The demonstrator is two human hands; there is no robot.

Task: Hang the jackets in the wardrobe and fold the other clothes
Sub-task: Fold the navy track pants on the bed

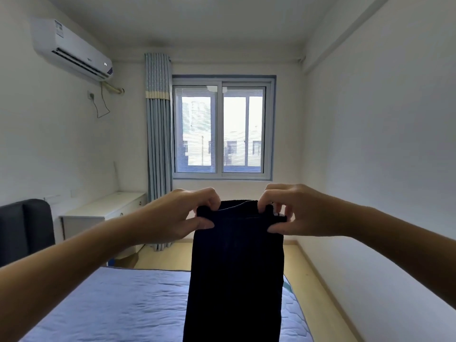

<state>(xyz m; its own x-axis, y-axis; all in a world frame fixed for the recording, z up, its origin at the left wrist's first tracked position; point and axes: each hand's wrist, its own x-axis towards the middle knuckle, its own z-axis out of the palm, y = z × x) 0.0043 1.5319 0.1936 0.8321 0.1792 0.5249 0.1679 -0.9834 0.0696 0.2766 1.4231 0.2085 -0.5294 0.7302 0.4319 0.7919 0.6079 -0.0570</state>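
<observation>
A dark navy pair of trousers (235,272) hangs straight down in front of me, its lower part running out of the frame at the bottom. My left hand (182,213) pinches the left end of the waistband between thumb and fingers. My right hand (293,211) pinches the right end the same way. Both hands are held up at about the same height, over the foot of a bed with a blue quilted cover (118,307). No jacket or wardrobe is in view.
A dark headboard (24,230) stands at the left. Beyond it, a white desk (103,211) sits against the wall beside a blue curtain (159,154) and a window (222,129). A strip of wooden floor (313,280) runs along the right wall.
</observation>
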